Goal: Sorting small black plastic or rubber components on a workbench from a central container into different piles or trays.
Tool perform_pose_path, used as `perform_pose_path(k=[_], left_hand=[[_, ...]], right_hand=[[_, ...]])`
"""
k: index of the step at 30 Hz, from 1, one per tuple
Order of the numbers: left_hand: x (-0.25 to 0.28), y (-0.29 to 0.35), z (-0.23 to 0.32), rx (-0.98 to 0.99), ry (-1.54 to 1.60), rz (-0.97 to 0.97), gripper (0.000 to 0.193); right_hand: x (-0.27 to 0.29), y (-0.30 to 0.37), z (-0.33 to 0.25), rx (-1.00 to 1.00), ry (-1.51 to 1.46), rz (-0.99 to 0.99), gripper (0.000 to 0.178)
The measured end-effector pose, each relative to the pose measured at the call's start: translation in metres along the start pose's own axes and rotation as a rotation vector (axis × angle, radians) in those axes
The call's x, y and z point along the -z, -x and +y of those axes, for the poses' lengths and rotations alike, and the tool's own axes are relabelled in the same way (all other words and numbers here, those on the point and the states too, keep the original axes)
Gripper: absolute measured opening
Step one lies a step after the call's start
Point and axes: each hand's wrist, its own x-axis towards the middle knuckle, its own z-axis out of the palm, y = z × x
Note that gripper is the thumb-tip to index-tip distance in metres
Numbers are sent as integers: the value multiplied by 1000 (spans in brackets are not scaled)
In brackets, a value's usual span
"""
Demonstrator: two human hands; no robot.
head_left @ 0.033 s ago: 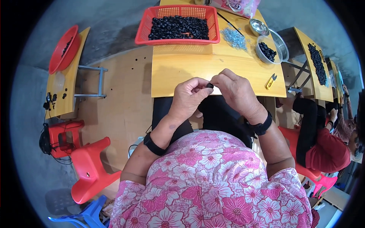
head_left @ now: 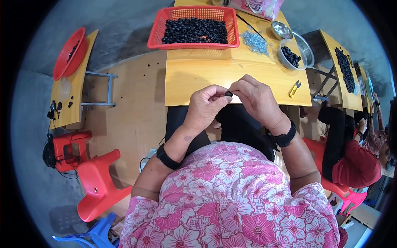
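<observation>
Between the thumb and fingers of my left hand [head_left: 208,104] is a small round black part [head_left: 228,94], held above the near edge of the yellow table [head_left: 198,74]. My right hand [head_left: 256,99] is pinched closed against the far right side of that part. Its fingertips hide whatever they grip there. Beyond my hands, a red plastic basket [head_left: 193,46] holds many black ring-shaped parts [head_left: 194,31]. A pile of small clear bluish pieces [head_left: 255,42] lies to its right. Yellow-handled thread snips [head_left: 295,89] rest near the table's right edge.
A clear tub [head_left: 282,62] of black parts, a small metal bowl [head_left: 282,29] and a pink bag [head_left: 260,8] stand on the table. Red chairs [head_left: 99,182] and a side table with a red basin [head_left: 68,60] are left. A person in a red top [head_left: 357,165] sits right.
</observation>
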Motion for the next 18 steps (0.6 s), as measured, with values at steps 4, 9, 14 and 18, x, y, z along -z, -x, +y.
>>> perform_pose_path(k=[4,9,14,18], left_hand=[[2,2,0,-14,-57,-3,13],[8,2,-3,42,-59,-64,12],[12,-11,-7,54,-135,-117,11],[17,-27,-16,76,-22,-44,15]], right_hand=[[-4,-3,9,22,-158,14,10],[-7,-5,17,-409,-691,-203,7],[-9,-18,40,-488,-866,-383,2],[2,-52,52,-500,-734,-275,10]])
